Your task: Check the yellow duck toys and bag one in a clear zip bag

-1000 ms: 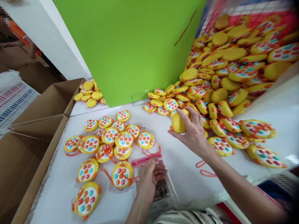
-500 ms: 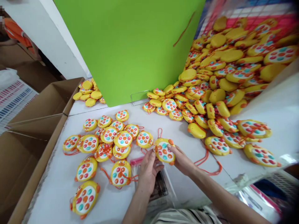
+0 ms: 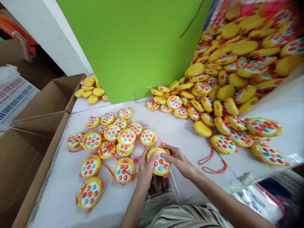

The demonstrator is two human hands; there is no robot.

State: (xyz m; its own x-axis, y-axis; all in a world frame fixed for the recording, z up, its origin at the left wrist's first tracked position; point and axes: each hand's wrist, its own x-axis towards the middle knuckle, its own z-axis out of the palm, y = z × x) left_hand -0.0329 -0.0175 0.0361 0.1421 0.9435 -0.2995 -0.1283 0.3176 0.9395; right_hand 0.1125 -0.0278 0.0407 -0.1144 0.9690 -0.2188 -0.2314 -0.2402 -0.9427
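Note:
Between my two hands is a yellow duck-shaped pop toy (image 3: 160, 163) with a white face of coloured round buttons. My left hand (image 3: 146, 164) grips its left side, thumb on the front. My right hand (image 3: 177, 160) holds the right side, its thumb on the buttons. Under the hands lies a clear plastic bag (image 3: 174, 186) with something dark in it. To the left, several like toys lie loosely grouped, among them one with an orange cord (image 3: 124, 170) and one near the table's front (image 3: 90, 193).
A big heap of the same toys (image 3: 228, 90) fills the right side. A green panel (image 3: 135, 50) stands at the back of the white table (image 3: 59, 186). Open cardboard boxes (image 3: 35, 152) are along the left edge. Beyond them is a person in an orange top (image 3: 14, 27).
My left hand has come up and closed on the toy, which only my right hand held before. The toy has moved slightly left and down. The view has shifted a little.

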